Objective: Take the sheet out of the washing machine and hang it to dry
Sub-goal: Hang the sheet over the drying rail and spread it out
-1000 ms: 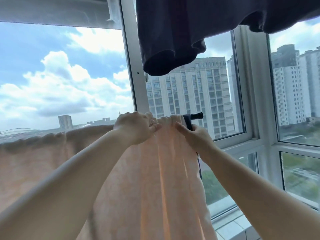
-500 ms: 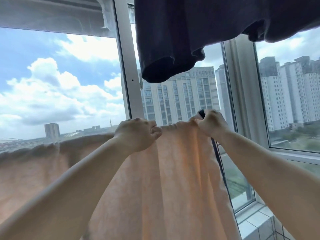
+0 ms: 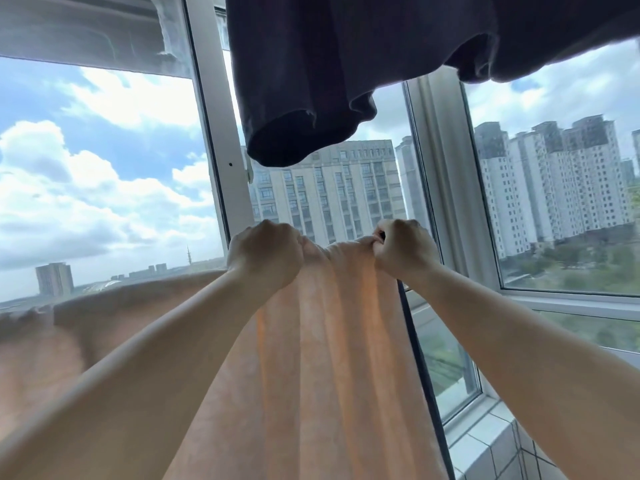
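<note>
A peach-coloured sheet (image 3: 322, 358) hangs over a horizontal drying bar in front of the window, draped from the far left to the middle of the view. My left hand (image 3: 265, 258) grips the sheet's top edge with curled fingers. My right hand (image 3: 403, 249) grips the bunched top edge at the bar's right end, covering that end. A dark upright pole (image 3: 420, 368) of the rack runs down below my right hand. The bar itself is hidden under the fabric.
A dark navy garment (image 3: 346, 74) hangs overhead, its sleeve just above my hands. White window frames (image 3: 221, 157) stand behind the sheet, with tall buildings outside. A white tiled sill (image 3: 485, 441) lies at the lower right.
My right hand has moved up and rightward along the bar, pulling the sheet's edge over the black bar end, which is now covered. My left hand keeps its grip.
</note>
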